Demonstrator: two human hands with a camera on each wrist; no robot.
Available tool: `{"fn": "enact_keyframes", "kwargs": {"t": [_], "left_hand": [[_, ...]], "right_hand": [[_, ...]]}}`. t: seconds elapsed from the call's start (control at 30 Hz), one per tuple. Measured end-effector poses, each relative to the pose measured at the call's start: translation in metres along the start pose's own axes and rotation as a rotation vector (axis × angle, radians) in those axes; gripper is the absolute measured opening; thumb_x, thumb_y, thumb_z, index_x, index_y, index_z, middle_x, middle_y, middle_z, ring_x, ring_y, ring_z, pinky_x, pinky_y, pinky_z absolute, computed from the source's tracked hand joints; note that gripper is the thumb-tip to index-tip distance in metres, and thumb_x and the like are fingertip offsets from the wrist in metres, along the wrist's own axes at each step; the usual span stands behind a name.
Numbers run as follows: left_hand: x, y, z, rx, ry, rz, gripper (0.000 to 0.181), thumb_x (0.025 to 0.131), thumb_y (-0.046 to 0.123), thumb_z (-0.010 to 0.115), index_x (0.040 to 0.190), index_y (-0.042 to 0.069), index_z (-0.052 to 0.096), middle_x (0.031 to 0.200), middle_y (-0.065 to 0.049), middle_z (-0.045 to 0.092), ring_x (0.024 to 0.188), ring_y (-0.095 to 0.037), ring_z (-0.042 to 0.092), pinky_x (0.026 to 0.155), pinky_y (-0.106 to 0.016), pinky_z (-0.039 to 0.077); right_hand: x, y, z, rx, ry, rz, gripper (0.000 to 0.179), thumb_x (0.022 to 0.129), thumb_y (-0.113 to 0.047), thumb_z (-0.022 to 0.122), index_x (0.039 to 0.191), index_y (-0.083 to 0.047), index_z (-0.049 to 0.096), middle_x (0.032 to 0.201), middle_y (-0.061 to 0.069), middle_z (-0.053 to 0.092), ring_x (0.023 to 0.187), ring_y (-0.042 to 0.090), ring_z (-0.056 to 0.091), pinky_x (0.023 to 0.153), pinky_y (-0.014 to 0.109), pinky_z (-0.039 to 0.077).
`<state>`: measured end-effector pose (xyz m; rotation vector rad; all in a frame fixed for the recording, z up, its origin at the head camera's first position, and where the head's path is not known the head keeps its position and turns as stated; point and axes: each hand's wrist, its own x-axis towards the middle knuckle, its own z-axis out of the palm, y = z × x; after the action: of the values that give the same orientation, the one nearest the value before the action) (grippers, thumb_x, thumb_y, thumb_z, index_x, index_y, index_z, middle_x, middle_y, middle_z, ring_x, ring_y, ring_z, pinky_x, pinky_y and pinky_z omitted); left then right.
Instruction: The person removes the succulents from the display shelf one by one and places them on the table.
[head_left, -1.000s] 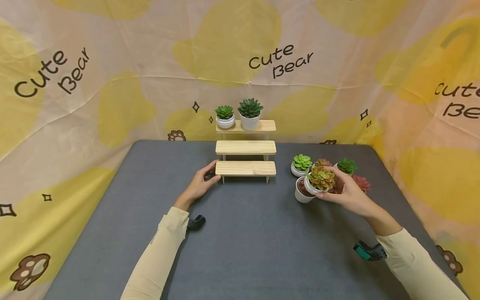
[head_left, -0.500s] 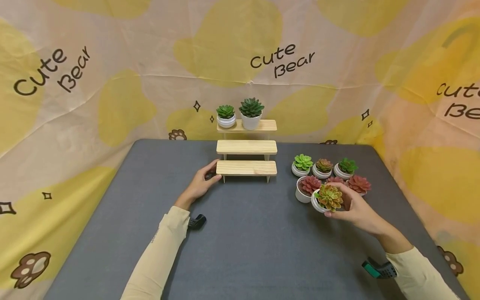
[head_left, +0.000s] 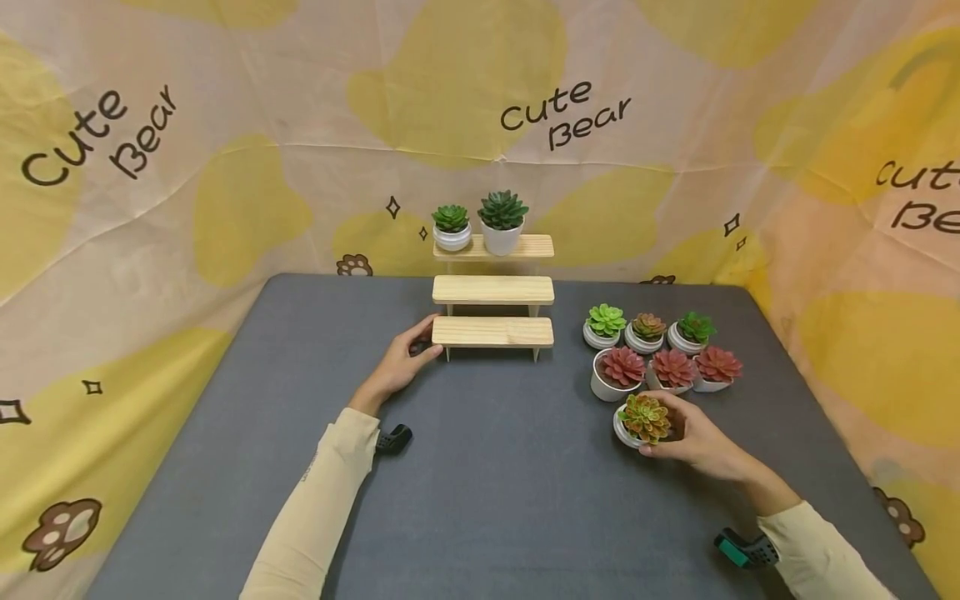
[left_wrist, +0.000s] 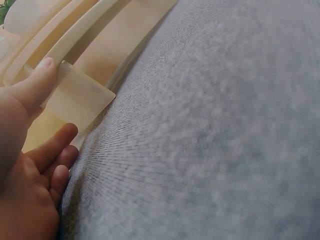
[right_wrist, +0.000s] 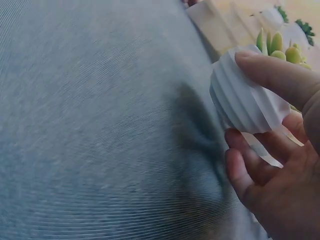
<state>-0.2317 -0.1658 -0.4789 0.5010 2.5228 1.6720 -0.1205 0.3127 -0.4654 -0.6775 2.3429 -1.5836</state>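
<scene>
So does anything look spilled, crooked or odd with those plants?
No spill or damage shows. Only the leftmost red succulent looks off-centre in its white pot, more of the inside showing on its left, though the angle may exaggerate that.

In the head view, the right grip [head_left: 701,440] hides the three o'clock side of the white pot [head_left: 627,431]. Backdrop lettering [head_left: 926,218] at three o'clock is cut by the edge; the print [head_left: 307,469] on the left sleeve [head_left: 311,504], toward seven o'clock, is too small for reading. In the right wrist view, two green succulents [right_wrist: 306,30] at one o'clock are blurred.
</scene>
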Motion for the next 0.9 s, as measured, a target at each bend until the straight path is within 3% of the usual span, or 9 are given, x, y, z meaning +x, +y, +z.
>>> {"fn": "enact_keyframes", "kwargs": {"t": [0.17, 0.53, 0.9], "left_hand": [[0.007, -0.02, 0.002, 0.007, 0.013, -0.003, 0.063, 0.102, 0.012, 0.06, 0.157, 0.003, 0.034, 0.144, -0.027, 0.054, 0.13, -0.043, 0.051, 0.097, -0.05, 0.036], [0.005, -0.021, 0.001, 0.026, 0.016, -0.004, 0.062, 0.101, 0.016, 0.063, 0.157, 0.006, 0.037, 0.142, -0.023, 0.058, 0.129, -0.038, 0.053, 0.094, -0.037, 0.037], [0.006, -0.021, 0.0, -0.003, 0.017, -0.008, 0.063, 0.101, 0.014, 0.063, 0.157, 0.006, 0.036, 0.143, -0.025, 0.057, 0.129, -0.04, 0.052, 0.096, -0.045, 0.036]], "right_hand": [[0.001, 0.007, 0.004, -0.022, 0.026, 0.021, 0.062, 0.083, 0.006, 0.077, 0.136, 0.011, 0.045, 0.113, -0.019, 0.064, 0.098, -0.003, 0.064, 0.081, 0.019, 0.052], [0.003, 0.007, 0.008, -0.084, 0.054, 0.041, 0.063, 0.081, 0.002, 0.081, 0.134, 0.01, 0.047, 0.108, -0.019, 0.063, 0.094, -0.004, 0.063, 0.078, 0.018, 0.051], [0.003, 0.008, 0.01, -0.114, 0.059, 0.063, 0.063, 0.082, -0.003, 0.081, 0.135, 0.007, 0.047, 0.111, -0.013, 0.061, 0.096, -0.003, 0.061, 0.08, 0.019, 0.05]]}}
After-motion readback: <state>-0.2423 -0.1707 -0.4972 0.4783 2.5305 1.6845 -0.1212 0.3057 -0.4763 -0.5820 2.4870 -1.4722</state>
